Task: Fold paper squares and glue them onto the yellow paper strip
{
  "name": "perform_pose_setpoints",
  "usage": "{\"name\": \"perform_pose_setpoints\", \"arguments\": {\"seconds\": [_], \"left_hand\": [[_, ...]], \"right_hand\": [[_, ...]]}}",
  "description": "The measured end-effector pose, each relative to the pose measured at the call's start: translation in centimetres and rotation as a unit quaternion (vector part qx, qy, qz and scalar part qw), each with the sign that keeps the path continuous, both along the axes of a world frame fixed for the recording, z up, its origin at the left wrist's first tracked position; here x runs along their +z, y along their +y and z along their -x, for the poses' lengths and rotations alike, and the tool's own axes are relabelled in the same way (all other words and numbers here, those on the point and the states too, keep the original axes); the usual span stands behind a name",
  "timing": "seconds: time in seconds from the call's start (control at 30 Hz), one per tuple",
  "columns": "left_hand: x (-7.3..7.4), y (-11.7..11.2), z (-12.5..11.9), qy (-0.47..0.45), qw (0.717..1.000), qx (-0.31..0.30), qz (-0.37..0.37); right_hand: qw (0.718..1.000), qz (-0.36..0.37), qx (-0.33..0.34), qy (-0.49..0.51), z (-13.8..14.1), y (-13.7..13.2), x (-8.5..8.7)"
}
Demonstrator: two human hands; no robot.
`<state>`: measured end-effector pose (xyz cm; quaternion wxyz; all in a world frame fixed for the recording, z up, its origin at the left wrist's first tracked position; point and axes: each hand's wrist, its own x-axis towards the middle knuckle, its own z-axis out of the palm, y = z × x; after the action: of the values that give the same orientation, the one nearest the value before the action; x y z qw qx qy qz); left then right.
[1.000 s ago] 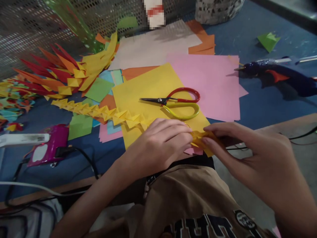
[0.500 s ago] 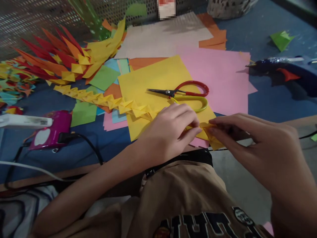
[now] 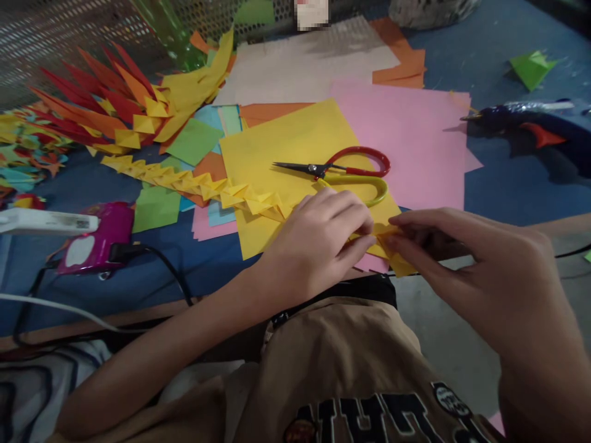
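My left hand (image 3: 321, 234) and right hand (image 3: 484, 264) both pinch the yellow paper strip (image 3: 233, 195); its left stretch is already folded in points, the right end seems unfinished.

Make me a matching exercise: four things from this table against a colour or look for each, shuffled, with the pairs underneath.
1. scissors
2. glue gun
3. yellow strip
4. purple box

A. marked with a pale oval
B. folded into a row of points
C. one red handle, one yellow
D. dark, with an orange-red trigger

Pairs: 1-C, 2-D, 3-B, 4-A
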<state>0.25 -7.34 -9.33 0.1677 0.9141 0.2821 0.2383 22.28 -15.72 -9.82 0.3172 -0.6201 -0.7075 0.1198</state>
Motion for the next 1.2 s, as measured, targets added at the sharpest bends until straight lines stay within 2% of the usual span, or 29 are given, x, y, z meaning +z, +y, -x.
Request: {"name": "perform_pose_setpoints", "arguments": {"seconds": [0.1, 0.2, 0.27, 0.37, 0.57, 0.73, 0.93, 1.07, 1.2], "left_hand": [[0.5, -0.9, 0.3, 0.038, 0.993, 0.020, -0.111], [0.7, -2.3, 1.0, 0.085, 0.977, -0.018, -0.197], [0.6, -3.4, 1.5, 0.112, 0.973, -0.037, -0.201], [0.0, -4.6, 2.0, 0.130, 0.968, -0.028, -0.211], [-1.6, -5.5, 1.7, 0.098, 0.968, -0.008, -0.230], [-2.2, -5.8, 1.8, 0.107, 0.965, -0.001, -0.240], [-2.2, -5.8, 2.0, 0.139, 0.965, -0.004, -0.221], [-2.1, -5.6, 2.3, 0.111, 0.976, -0.004, -0.187], [-2.1, -5.6, 2.4, 0.095, 0.975, -0.005, -0.203]], "right_hand": [[1.000, -0.019, -0.011, -0.006, 0.3, -0.2, -0.1], [0.997, -0.069, 0.002, -0.020, 0.4, -0.4, -0.2], [0.994, -0.094, 0.036, -0.052, 0.1, -0.6, -0.3], [0.987, -0.111, 0.090, -0.070, -0.5, -1.0, -0.8], [0.974, -0.135, 0.156, -0.098, -1.8, -1.8, -1.8], [0.970, -0.159, 0.157, -0.093, -1.7, -1.8, -2.0], [0.970, -0.163, 0.164, -0.077, -1.7, -1.2, -2.3], [0.970, -0.155, 0.172, -0.067, -2.2, -0.7, -2.4], [0.966, -0.156, 0.194, -0.072, -2.8, 0.1, -2.4]]}}
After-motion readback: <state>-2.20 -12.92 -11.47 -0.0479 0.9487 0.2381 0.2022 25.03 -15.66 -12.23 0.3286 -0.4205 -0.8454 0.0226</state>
